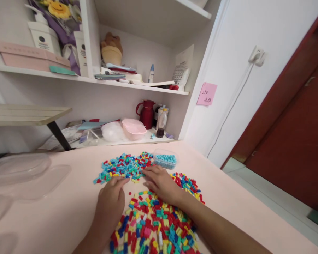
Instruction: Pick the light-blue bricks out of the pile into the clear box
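My left hand [111, 195] rests at the near edge of a mostly light-blue pile of small building bricks [125, 165]. Its index finger stretches toward a dark blue brick, the thumb lies apart, and the other fingers are partly hidden. My right hand [161, 182] reaches over the right side of that pile, fingers extended and touching bricks, thumb spread away. Below the hands spreads a large pile of mixed-colour bricks [155, 224], partly covered by my right forearm. Behind my right hand stands a clear plastic tub [171, 163] holding light-blue bricks.
Another mixed brick pile [189, 184] lies right of my right hand. Clear plastic lids or trays [42, 183] lie on the left of the pink tabletop [76, 211]. Along the back are a pink container [134, 127], a red jug [147, 114] and a bottle [162, 123].
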